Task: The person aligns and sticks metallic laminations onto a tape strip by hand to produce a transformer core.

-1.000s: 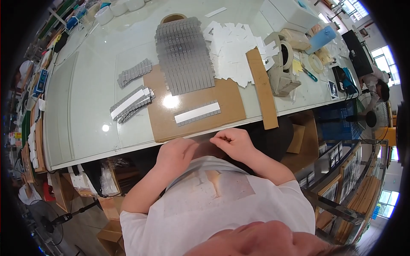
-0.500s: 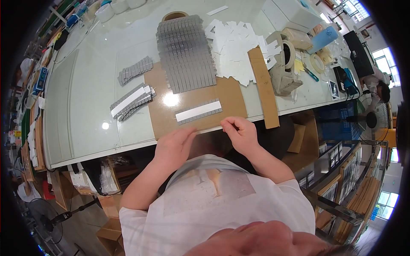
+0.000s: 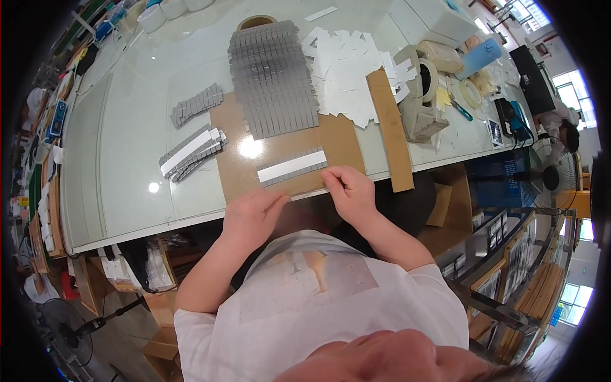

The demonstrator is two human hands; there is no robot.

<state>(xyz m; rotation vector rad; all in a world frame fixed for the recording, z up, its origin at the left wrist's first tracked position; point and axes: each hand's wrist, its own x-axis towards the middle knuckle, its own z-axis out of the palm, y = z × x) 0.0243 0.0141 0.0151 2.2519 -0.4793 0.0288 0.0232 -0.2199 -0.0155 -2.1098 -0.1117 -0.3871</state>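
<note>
A short grey segmented strip with a white band along its top [image 3: 291,167] lies on a brown cardboard sheet [image 3: 344,140] at the table's front edge. My right hand [image 3: 351,193] is at the strip's right end, thumb and forefinger pinched together; anything between them is too small to make out. By the cardboard's near edge, below the strip's left end, is my left hand [image 3: 250,216], its thumb stretched out toward the right and no object visible in it. Beyond the strip, a wide grey sheet of such segments [image 3: 273,83] hangs over a brown roll [image 3: 256,23].
Left of the cardboard lie a stack of grey strips with white bands [image 3: 193,153] and a smaller grey stack [image 3: 197,105]. White paper strips [image 3: 347,73] are heaped behind, beside a long cardboard piece [image 3: 391,130]. Farther right stand a tape dispenser [image 3: 417,118] and a blue bottle [image 3: 482,58].
My right hand has moved slightly up and left, reaching the strip's right end. My left hand has shifted a little left. The whole view has drifted slightly.
</note>
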